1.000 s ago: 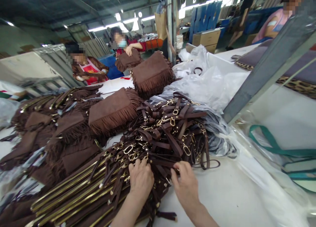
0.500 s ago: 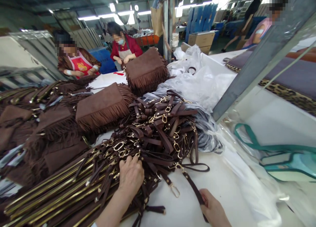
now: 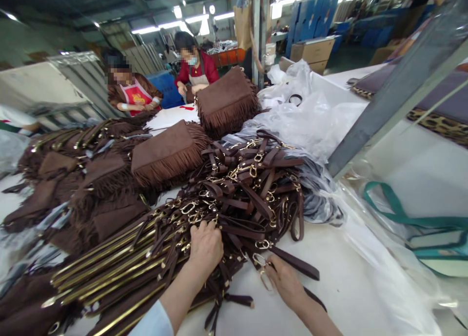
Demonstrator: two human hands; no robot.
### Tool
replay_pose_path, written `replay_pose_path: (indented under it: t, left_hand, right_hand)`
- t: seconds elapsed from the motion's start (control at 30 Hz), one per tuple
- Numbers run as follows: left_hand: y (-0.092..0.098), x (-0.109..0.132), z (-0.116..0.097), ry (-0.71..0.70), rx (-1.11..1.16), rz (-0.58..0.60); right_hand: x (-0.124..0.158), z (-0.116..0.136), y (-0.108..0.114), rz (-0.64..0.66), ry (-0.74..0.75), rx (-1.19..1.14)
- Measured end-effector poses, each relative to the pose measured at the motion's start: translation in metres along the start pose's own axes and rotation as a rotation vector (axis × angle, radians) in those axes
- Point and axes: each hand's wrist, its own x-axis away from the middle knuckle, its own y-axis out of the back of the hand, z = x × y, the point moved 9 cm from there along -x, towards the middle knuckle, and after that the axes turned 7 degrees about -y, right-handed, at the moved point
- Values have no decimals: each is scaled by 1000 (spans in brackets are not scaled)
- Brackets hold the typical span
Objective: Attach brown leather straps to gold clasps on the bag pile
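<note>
My left hand [image 3: 206, 248] lies on the near side of a pile of dark brown wrist straps [image 3: 252, 199] with gold clasps. Its fingers curl down among straps and metal ends, so what they grip is hidden. To the right, my right hand [image 3: 287, 280] is closed in a pinch on a brown wrist strap [image 3: 316, 297], close to its gold clasp [image 3: 260, 259]. Part of that strap trails out beneath the wrist. Another looped strap [image 3: 298, 262] lies just beyond the hand. Brown pieces with gold zips [image 3: 120, 267] lie in rows left of my left hand.
Brown fringed bags [image 3: 166, 153] stand behind the pile, with more fringed pieces [image 3: 106, 172] at left. Clear plastic wrapping [image 3: 310, 111] covers the table's right side. A slanted metal post [image 3: 380, 97] rises there, near a green-edged bag [image 3: 431, 224]. Two co-workers work across the table.
My right hand has moved up and left along the strap to its clasp end by the pile. My left hand stays on the straps. The view has swung slightly left.
</note>
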Motion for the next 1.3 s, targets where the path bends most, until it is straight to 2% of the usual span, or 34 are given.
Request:
replay_pose_path:
  t: [0.13, 0.2, 0.37, 0.53, 0.73, 0.87, 0.97, 1.1, 1.17, 1.3]
  left_hand:
    - [-1, 2, 1, -17, 3, -35]
    - [0, 4, 0, -28, 2, -57]
    - [1, 6, -1, -35, 20, -65]
    - [0, 6, 0, -42, 37, -45]
    - [7, 9, 4, -45, 79, -60]
    - [7, 6, 8, 19, 162, -24]
    - [1, 4, 11, 66, 198, 21]
    - [-5, 4, 11, 67, 201, 30]
    - [-7, 5, 12, 66, 204, 30]
    - [-9, 6, 13, 56, 205, 38]
  right_hand:
    - [12, 31, 15, 51, 134, -385]
    - [14, 49, 22, 50, 182, -494]
    - [8, 81, 28, 14, 262, -531]
    - [-1, 96, 21, 15, 312, -538]
    - [-11, 105, 29, -439, 414, -150]
    - [-13, 121, 25, -550, 495, -36]
    - [-15, 130, 22, -440, 507, -118]
    - [-18, 135, 12, -120, 484, -293]
    - [-19, 135, 7, -5, 459, -315]
    - [-25, 134, 1, 98, 394, -324]
